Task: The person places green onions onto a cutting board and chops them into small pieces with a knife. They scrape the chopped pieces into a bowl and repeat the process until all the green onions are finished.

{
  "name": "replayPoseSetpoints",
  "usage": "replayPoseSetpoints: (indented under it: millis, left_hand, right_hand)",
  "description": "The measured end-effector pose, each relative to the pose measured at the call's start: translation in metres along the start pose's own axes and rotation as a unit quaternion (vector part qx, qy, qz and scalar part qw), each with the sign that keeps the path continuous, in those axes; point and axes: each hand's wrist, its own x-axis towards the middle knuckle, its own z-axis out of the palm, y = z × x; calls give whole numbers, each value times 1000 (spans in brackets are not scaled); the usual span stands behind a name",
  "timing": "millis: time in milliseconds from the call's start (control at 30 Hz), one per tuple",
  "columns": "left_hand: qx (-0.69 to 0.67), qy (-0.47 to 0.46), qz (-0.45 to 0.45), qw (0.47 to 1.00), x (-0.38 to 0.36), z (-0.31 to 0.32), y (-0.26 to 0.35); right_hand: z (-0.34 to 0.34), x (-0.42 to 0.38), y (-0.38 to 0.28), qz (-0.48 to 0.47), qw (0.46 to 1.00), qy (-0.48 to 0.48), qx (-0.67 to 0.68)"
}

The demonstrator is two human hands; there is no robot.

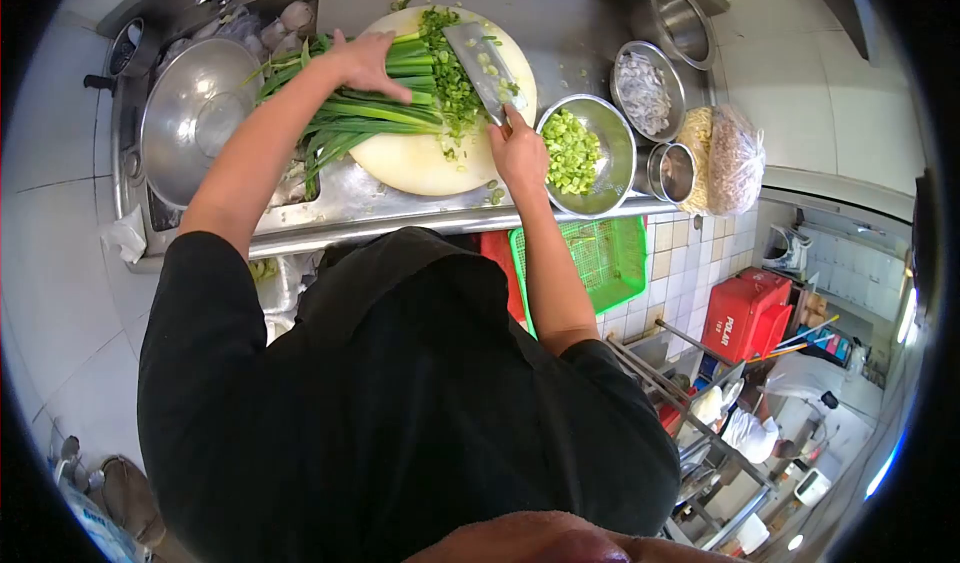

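Two bare hands work at a round, cream-coloured cutting board point(400, 168) on a smooth steel counter point(560, 23). Green onions point(385, 115), long and glossy, lie across the board, their leaf ends hanging past its left edge. The left hand point(365, 66) rests on them, thumb and fingers spread apart. The right hand point(519, 156) has its fingers curled closed around the handle of a cleaver point(475, 60), whose flat, wet blade has green bits stuck to it. A loose heap of chopped pieces point(452, 73) lies between stalks and blade. Crowding the board's right edge is a shiny metal bowl point(615, 153) of pale green chunks point(570, 151); left of the board, a wide steel bowl point(205, 113) sits near the leaves. In front of the board, lower down, is a green plastic basket point(630, 253).
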Motion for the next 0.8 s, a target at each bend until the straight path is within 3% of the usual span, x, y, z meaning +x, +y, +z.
replayPoseSetpoints:
  millis: [67, 167, 233, 300, 400, 433, 467, 500, 533, 633, 667, 733, 800]
  left_hand:
    - [31, 20, 14, 999, -24, 10, 19]
    - [101, 109, 25, 989, -31, 46, 25]
    - [86, 154, 21, 984, -35, 57, 31]
    - [57, 145, 16, 988, -34, 66, 34]
    - [77, 169, 33, 982, -49, 83, 45]
    - [83, 168, 37, 982, -49, 99, 46]
    - [57, 359, 75, 928, -48, 131, 41]
    - [40, 333, 65, 940, -57, 131, 45]
    - [24, 307, 55, 950, -65, 127, 53]
    - [41, 241, 54, 968, -71, 125, 55]
    - [34, 216, 61, 974, -79, 114, 53]
    - [71, 172, 48, 981, -93, 90, 47]
    - [56, 139, -28, 988, -104, 68, 39]
  right_hand:
    - [4, 1, 2, -10, 998, -23, -55]
    - [-3, 2, -18, -157, 986, 32, -49]
    - [-13, 23, -55, -231, 972, -34, 5]
    - [-13, 42, -91, -337, 938, -77, 2]
    - [22, 76, -114, -487, 843, -169, -155]
    - [25, 79, -119, -483, 828, -233, -163]
    - [27, 81, -123, -477, 810, -297, -170]
    - [29, 82, -126, -468, 788, -359, -177]
    - [31, 74, -120, -479, 803, -321, -148]
    - [25, 43, -114, -353, 869, -303, -171]
    - [48, 36, -93, -382, 889, -202, -153]
    - [56, 32, -93, -379, 890, -180, -177]
    - [55, 31, -97, -384, 886, -153, -212]
